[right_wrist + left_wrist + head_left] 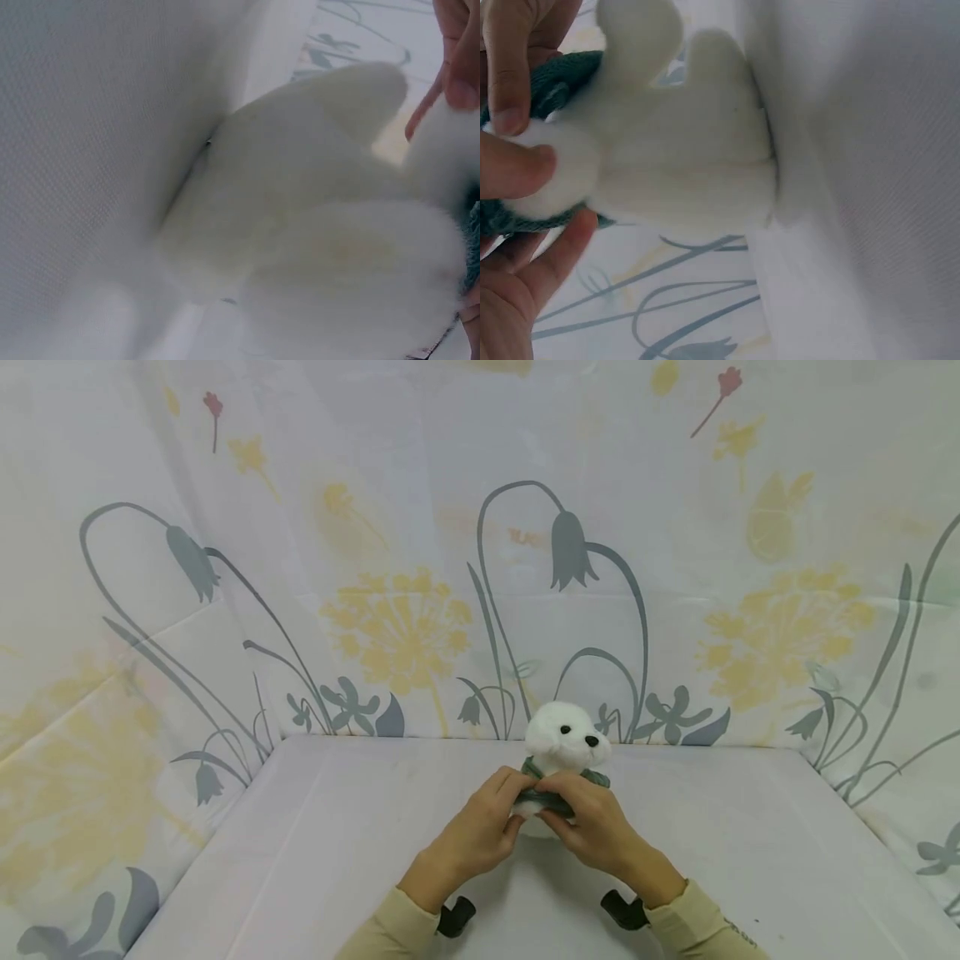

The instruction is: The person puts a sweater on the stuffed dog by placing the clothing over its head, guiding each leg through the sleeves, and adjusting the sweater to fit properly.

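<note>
A white plush dog [558, 735] sits upright on the white table, its head facing me and turned a little to the right. A green knitted garment [598, 777] is round its upper body. From the left, my left hand [480, 822] pinches the garment at the dog's front, thumb below and fingers above. My right hand [600, 827] pinches the same garment from the other side, the fingertips of both hands almost meeting. In the left wrist view, a thumb lies on a white limb beside the green knit [566, 75]. The plush body [292, 195] fills the right wrist view.
The white tabletop [360, 827] runs back to a hanging cloth [420, 527] printed with grey and yellow flowers, which also closes off both sides. Dark wrist mounts [456, 917] show under the sleeves [397, 927].
</note>
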### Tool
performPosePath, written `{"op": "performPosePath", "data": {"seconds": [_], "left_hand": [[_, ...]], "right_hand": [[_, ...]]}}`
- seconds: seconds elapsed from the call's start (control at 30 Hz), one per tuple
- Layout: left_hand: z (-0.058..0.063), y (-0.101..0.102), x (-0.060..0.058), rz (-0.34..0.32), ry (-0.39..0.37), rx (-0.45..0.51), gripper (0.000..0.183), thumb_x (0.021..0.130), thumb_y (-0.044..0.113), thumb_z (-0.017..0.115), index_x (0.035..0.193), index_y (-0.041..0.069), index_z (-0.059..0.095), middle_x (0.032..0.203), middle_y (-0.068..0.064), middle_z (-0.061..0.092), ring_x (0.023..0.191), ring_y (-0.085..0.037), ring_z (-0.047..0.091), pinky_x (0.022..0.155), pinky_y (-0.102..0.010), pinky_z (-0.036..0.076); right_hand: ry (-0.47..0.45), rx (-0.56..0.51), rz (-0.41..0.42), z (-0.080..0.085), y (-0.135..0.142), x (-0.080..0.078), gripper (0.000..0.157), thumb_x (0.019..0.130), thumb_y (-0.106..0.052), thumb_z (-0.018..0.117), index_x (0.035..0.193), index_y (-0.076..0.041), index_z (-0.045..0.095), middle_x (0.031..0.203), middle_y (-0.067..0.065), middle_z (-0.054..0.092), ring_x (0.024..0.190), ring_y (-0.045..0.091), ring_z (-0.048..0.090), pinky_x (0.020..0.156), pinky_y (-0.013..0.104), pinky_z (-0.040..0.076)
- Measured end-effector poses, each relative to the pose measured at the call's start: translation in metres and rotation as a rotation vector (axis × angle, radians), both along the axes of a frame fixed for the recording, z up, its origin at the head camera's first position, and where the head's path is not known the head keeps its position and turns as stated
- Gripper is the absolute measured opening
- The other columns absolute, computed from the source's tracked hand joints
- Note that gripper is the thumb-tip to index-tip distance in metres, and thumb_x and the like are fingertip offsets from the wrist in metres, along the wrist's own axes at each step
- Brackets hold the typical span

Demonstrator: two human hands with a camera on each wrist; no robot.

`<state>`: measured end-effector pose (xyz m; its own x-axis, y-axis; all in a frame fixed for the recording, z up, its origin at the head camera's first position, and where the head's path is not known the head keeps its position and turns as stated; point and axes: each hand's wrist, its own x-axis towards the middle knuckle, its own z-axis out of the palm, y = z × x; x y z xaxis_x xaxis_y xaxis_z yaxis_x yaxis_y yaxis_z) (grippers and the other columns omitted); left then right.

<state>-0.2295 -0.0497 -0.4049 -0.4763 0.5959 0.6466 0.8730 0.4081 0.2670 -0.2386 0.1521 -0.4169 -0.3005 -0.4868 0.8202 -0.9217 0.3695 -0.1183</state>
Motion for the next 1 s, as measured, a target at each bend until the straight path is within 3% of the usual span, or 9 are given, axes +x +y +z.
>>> {"op": "performPosePath", "data": {"seconds": [0.13, 0.33, 0.5, 0.8, 1.0], "left_hand": [[-0.001, 0.0, 0.001, -0.018, -0.013, 0.047, 0.04, 0.082, -0.013, 0.064, 0.115, 0.006, 0.05, 0.11, -0.004, 0.048, 0.103, -0.013, 0.054, 0.089, -0.017, 0.045], [0.004, 0.001, 0.003, -0.069, 0.065, 0.135, 0.038, 0.08, -0.014, 0.066, 0.109, 0.005, 0.05, 0.104, -0.004, 0.048, 0.095, -0.012, 0.056, 0.084, -0.012, 0.045], [0.007, 0.003, 0.005, -0.066, 0.1, 0.168, 0.032, 0.08, -0.011, 0.068, 0.099, 0.006, 0.049, 0.095, -0.002, 0.046, 0.086, -0.01, 0.053, 0.077, -0.011, 0.045], [-0.005, 0.006, -0.001, -0.014, 0.069, 0.158, 0.029, 0.079, -0.012, 0.067, 0.091, 0.007, 0.049, 0.09, -0.001, 0.047, 0.082, -0.01, 0.051, 0.075, -0.012, 0.044], [-0.008, 0.007, -0.001, -0.003, 0.093, 0.198, 0.03, 0.076, -0.015, 0.065, 0.089, 0.007, 0.05, 0.09, -0.001, 0.046, 0.08, -0.008, 0.051, 0.072, -0.01, 0.044]], "right_hand": [[0.018, -0.025, 0.01, 0.003, -0.001, 0.001, 0.026, 0.097, -0.026, 0.057, 0.108, -0.002, 0.06, 0.103, 0.002, 0.062, 0.091, 0.015, 0.062, 0.08, 0.02, 0.049], [0.048, -0.079, 0.025, 0.011, -0.004, 0.006, 0.025, 0.096, -0.024, 0.058, 0.104, 0.0, 0.059, 0.1, 0.002, 0.061, 0.088, 0.015, 0.062, 0.078, 0.02, 0.049], [0.074, -0.096, 0.045, 0.012, -0.005, 0.005, 0.02, 0.097, -0.02, 0.057, 0.099, 0.0, 0.059, 0.095, 0.002, 0.059, 0.082, 0.013, 0.059, 0.072, 0.019, 0.049], [0.104, 0.001, -0.077, 0.004, -0.002, 0.0, 0.018, 0.099, -0.024, 0.053, 0.093, -0.008, 0.059, 0.091, -0.004, 0.06, 0.078, 0.007, 0.056, 0.067, 0.017, 0.048], [0.123, 0.033, -0.092, 0.005, -0.002, 0.002, 0.011, 0.097, -0.018, 0.055, 0.092, -0.009, 0.057, 0.092, -0.004, 0.058, 0.078, 0.008, 0.054, 0.066, 0.018, 0.047]]}}
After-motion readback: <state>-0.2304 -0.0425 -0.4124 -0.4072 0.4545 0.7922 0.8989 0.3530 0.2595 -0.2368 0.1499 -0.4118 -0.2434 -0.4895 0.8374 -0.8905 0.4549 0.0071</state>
